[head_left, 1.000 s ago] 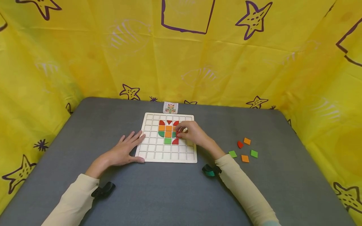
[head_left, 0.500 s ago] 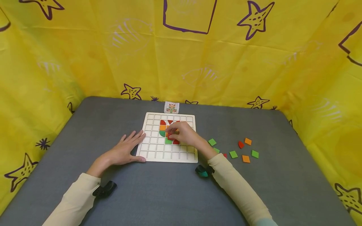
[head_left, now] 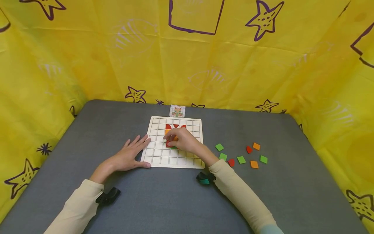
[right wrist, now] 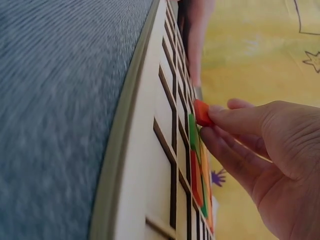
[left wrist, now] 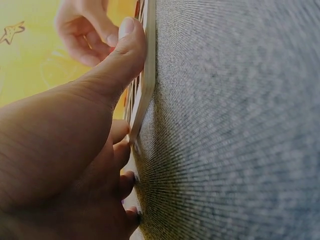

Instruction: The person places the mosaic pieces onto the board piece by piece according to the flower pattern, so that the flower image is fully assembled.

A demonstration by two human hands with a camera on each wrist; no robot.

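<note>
A light wooden grid board (head_left: 159,160) lies flat on the grey table. My left hand (head_left: 128,156) rests at its left edge with spread fingers, the thumb at the near left corner. Over the middle of the board, my right hand (head_left: 184,140) pinches a red tile (right wrist: 202,113) between thumb and fingers, just above the grid or touching it; I cannot tell which. A red triangle tile (head_left: 176,125) and red rounded tiles (head_left: 168,126) sit in the upper cells. A green tile (right wrist: 193,131) lies beside the pinched one. Other placed tiles are partly hidden by my right hand.
Loose tiles lie right of the board: several green squares (head_left: 241,159), orange squares (head_left: 254,164) and red rounded pieces (head_left: 231,162). A small pattern card (head_left: 177,111) lies behind the board. A yellow cloth (head_left: 187,65) with starfish drawings hangs around the table.
My right hand has moved left across the board with the red tile. More loose tiles show where the right forearm covered them. My left hand stays at the board's edge.
</note>
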